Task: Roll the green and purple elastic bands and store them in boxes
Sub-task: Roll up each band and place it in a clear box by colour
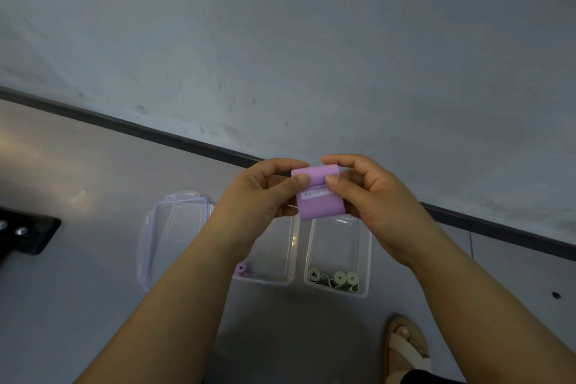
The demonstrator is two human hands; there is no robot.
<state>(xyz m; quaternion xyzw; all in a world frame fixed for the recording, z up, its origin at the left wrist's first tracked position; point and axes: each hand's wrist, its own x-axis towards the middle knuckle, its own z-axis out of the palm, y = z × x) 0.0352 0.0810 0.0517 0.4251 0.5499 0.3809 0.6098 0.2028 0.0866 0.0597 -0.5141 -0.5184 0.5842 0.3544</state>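
Purple band pinched by left hand and right hand above grey floor, dark skirting under grey wall.

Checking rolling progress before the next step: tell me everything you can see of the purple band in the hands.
The purple elastic band is a flat, matte, rubbery-looking lilac strip with a white label partly reading "LIGHT". Its top end is curled over into the start of a roll; the lower end hangs flat and free. The left hand and right hand pinch the curled top at either side between thumb and forefinger, holding it in the air above the clear boxes.
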